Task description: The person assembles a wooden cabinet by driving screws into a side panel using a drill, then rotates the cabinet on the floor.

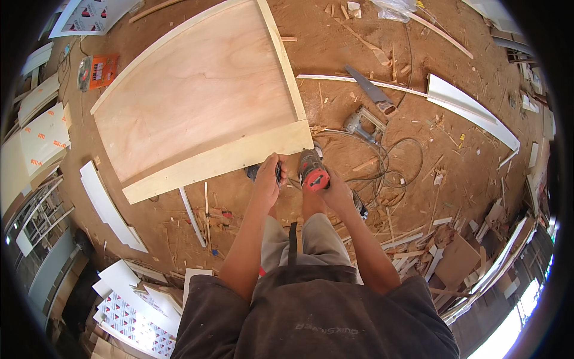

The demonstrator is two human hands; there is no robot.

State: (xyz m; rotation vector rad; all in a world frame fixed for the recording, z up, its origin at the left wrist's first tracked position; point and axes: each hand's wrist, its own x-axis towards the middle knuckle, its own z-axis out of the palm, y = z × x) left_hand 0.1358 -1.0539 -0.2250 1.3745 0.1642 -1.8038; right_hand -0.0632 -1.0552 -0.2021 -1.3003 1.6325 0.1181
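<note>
My right hand [338,192] is wrapped round a cordless drill [313,170], dark with a red base. The drill's front end is close to the near right corner of a wooden panel with raised edge strips [203,78]. My left hand [267,181] is closed beside the panel's near edge strip [221,161]. Something small and dark shows between its fingers, but I cannot make out what it is. Several small dark dots, like screw heads, sit along that strip.
To the right lie a handsaw [371,90], a nail gun [365,124] and a coiled hose [388,170]. A white curved board [472,113] lies beyond them. An orange box [103,72] is at the far left. Wood scraps [418,257] are piled at the lower right.
</note>
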